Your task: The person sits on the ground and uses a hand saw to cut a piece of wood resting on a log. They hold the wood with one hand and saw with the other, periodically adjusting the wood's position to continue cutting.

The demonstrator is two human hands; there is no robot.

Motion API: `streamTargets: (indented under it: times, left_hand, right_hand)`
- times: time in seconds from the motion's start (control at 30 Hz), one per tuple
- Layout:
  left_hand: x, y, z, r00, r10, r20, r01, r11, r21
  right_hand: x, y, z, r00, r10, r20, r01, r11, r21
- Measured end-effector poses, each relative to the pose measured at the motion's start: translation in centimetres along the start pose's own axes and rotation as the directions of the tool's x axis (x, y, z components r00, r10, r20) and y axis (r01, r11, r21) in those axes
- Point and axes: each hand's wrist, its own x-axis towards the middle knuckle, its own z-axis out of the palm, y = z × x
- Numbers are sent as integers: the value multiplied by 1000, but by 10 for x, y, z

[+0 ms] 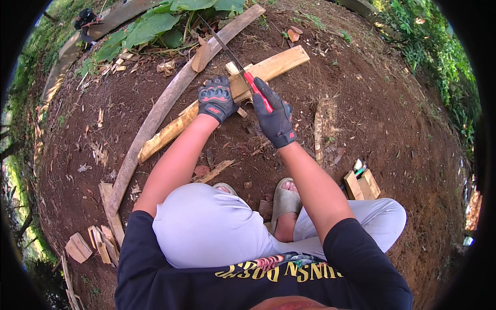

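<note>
My left hand (216, 99), in a black glove with red trim, is closed over a pale timber piece (279, 64) lying at a slant on the ground. My right hand (274, 114), gloved alike, grips the red handle of a hand saw (227, 50). The saw's dark, narrow blade points away to the upper left and crosses over the timber just right of my left hand. Where the blade meets the wood, I cannot tell whether there is a cut. Beneath my left forearm, a rough yellowish length of wood (170, 132) reaches toward me.
A long, weathered plank (165, 98) curves past on the left. Broad green leaves (150, 28) grow at its far end. Cut wood blocks (79, 248) lie at lower left, and two more blocks (363, 185) by my right knee. Another person (87, 23) is at far upper left.
</note>
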Motion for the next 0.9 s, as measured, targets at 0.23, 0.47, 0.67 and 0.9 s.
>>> streamTargets:
  times: [0.23, 0.47, 0.67, 0.9]
  left_hand:
    - [-6, -9, -1, 998, -49, 34, 50, 999, -22]
    - [-6, 1, 19, 997, -43, -62, 45, 999, 17]
    - [-8, -5, 27, 995, -55, -79, 52, 998, -37]
    - [-11, -3, 27, 988, -54, -147, 54, 999, -4]
  right_hand:
    - [-104, -16, -74, 982, 96, 166, -67, 983, -169]
    - [-15, -22, -27, 992, 72, 107, -62, 993, -99]
    - [-45, -14, -49, 985, 80, 150, -57, 987, -150]
    - [-75, -26, -73, 961, 228, 158, -214, 972, -99]
